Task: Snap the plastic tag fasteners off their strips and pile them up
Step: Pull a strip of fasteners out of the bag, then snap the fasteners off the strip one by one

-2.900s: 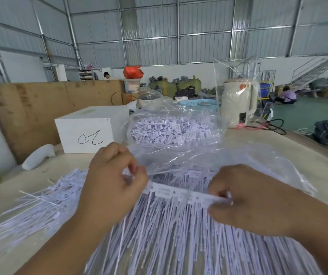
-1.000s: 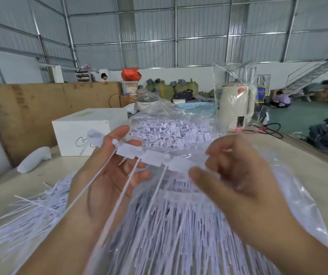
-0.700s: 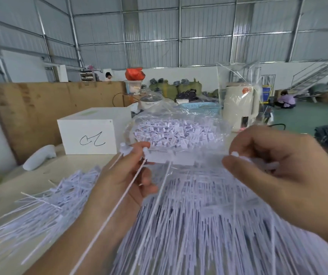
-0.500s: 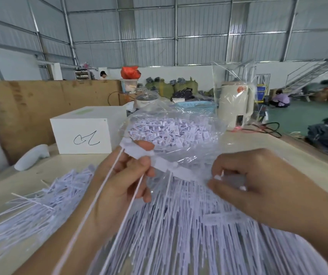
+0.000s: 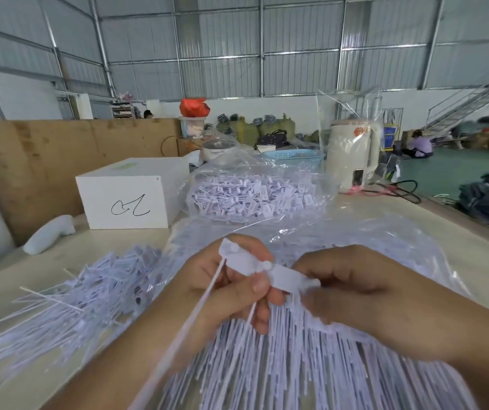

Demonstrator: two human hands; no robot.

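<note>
— Both hands hold one short strip of fasteners, up over the heap. Left hand pinches the upper left tag between thumb and fingers; right hand curls round the lower right end.

— How does it lie?

— Long axis slants from upper left down to the right, straight across between the two hands, with thin tails hanging toward the person.

— Which hand is nearer the break?

— I judge the joint lies at the little knob beside the left thumb, so the left is nearer; the snap likely means bending the ends against each other.

— And the pile?

— Loose fasteners lie left on the tabletop, nearer the left hand. Uncut strips lie beneath.
</note>
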